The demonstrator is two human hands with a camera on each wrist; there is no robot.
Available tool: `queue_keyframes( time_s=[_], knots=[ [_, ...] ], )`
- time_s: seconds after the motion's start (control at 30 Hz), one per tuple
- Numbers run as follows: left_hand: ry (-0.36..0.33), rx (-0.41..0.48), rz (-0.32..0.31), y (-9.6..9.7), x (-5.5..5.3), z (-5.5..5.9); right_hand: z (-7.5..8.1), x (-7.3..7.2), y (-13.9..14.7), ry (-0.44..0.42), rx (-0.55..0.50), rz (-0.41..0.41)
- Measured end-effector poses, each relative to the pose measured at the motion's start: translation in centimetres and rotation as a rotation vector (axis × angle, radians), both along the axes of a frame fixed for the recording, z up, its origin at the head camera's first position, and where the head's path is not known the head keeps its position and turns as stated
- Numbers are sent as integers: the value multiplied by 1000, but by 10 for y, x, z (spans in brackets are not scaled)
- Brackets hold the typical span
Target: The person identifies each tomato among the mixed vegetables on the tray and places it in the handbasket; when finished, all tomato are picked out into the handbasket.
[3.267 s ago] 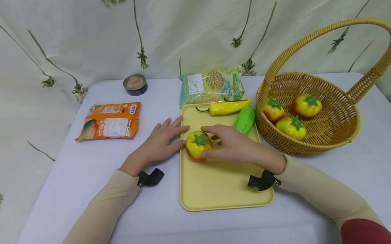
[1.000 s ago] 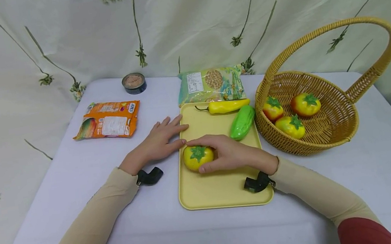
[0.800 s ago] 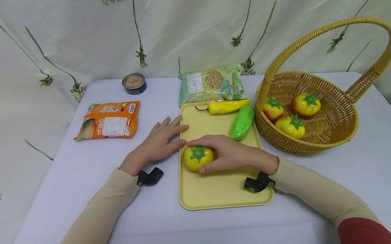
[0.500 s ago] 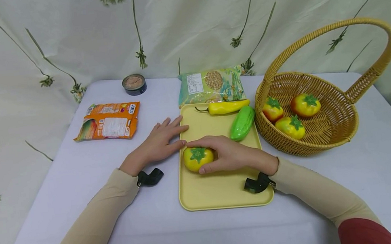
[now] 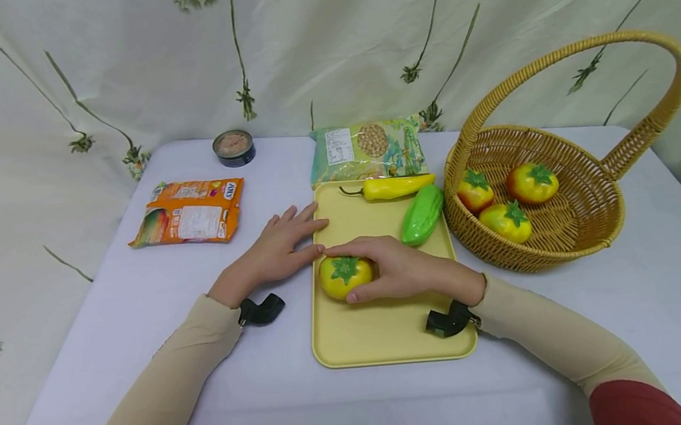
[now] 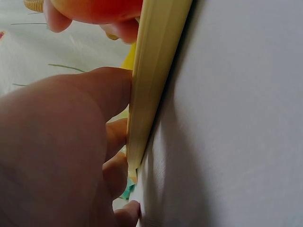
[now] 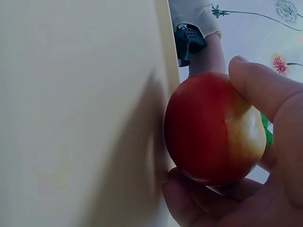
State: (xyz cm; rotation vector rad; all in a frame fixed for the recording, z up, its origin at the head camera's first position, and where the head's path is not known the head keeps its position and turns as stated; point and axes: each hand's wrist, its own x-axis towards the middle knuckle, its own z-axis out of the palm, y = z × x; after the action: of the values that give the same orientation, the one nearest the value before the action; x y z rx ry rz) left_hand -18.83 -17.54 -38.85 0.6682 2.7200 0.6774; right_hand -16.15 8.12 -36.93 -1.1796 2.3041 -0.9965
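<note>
My right hand (image 5: 394, 266) holds a yellow-and-red tomato (image 5: 341, 278) with a green leafy top, thumb on the near side and fingers on the far side. It sits at the left side of the yellow tray (image 5: 388, 338). The right wrist view shows the red underside of the tomato (image 7: 210, 130) between thumb and curled fingers. My left hand (image 5: 277, 248) lies with fingers spread at the tray's left edge; in the left wrist view its thumb and some fingertips touch the tray rim (image 6: 147, 90). A yellow pepper (image 5: 397, 186) and a green cucumber-like vegetable (image 5: 422, 214) lie on the tray.
A wicker basket (image 5: 598, 230) with a tall handle stands right of the tray, holding three similar tomatoes (image 5: 531, 183). Behind the tray lies a bag of beans (image 5: 368, 151). An orange packet (image 5: 187, 212) and an opened tin (image 5: 234, 147) are at the left.
Since the oldest frame, my right hand and the tomato have come nearer to me on the tray, uncovering more of the green vegetable. The left hand stayed put. Over the last second, nothing visibly moved.
</note>
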Motion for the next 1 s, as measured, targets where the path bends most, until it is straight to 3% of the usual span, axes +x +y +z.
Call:
queue_keyframes(
  time_s=[0.4,1.0],
  knots=[
    [0,10,-1,0,0,0,7,-2,6,66,-41,-33],
    [5,25,-4,-2,-1,-3,37,-8,27,33,-86,-113]
  ],
)
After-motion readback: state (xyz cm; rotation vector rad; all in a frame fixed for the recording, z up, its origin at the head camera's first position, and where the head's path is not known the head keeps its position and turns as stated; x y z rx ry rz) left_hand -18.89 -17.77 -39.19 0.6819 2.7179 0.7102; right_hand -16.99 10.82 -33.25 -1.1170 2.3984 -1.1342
